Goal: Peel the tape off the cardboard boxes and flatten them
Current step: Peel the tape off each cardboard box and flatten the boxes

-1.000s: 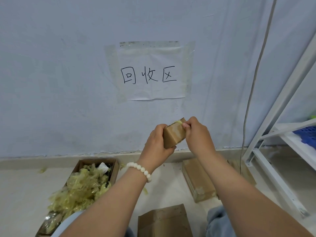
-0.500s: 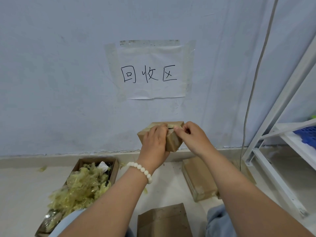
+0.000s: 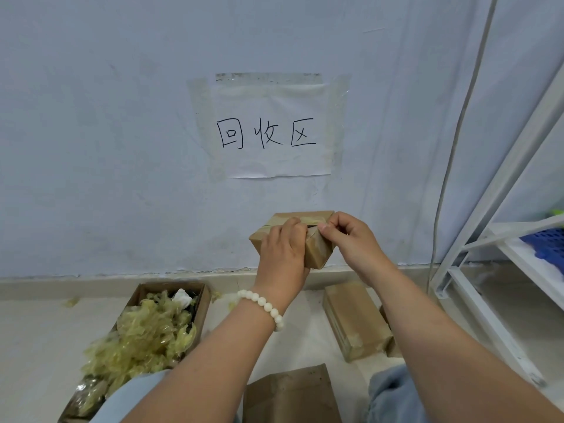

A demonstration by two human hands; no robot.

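1. Since a second ago the small box has been turned from end-on to lying lengthwise, its long top face up. Over the last half second it has hardly moved.
2. It is held in the air in front of the wall, above the floor and below the paper sign.
3. The left hand has its grip wrapped round the near side of the small box, fingers curled over the top edge. A white bead bracelet sits on that wrist.
4. The right hand has its grip closed, thumb and forefinger pinching the tape at the box's top right edge.
5. On the floor to the left, an open box holds crumpled tape, yellowish and piled up.
6. A sealed box lies on the floor to the right, under the right forearm.
7. Flat cardboard lies nearest, between the knees.
8. At the far right stands a white shelf frame with a blue basket on it, and a cable hangs down the wall beside it.
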